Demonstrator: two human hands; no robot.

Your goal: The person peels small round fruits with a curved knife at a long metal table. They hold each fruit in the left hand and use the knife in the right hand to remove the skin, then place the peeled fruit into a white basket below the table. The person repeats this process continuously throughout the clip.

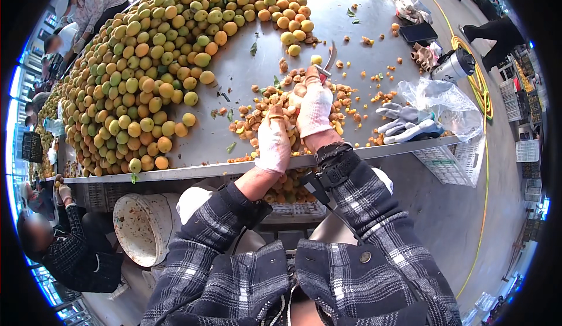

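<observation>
My right hand (316,106), in a white glove with bare-looking or stained fingertips, is closed on a small knife (332,60) with a curved blade and red at its base. Its blade points away from me. Just to the left, my left hand (273,144), gloved too, has its fingers drawn together; what they hold, if anything, is hidden. Both hands are over a heap of brown pits and cut fruit pieces (244,127) near the table's front edge. A big pile of whole apricots (146,86), yellow, green and orange, covers the table's left side.
Right of my hands lie grey-white gloves (410,124) and a clear plastic bag (448,103). Farther back are a dark phone (418,32) and a white cup (453,63). A white crate (453,165), a stained bucket (140,229) and a yellow hose (483,91) stand around; people work at left.
</observation>
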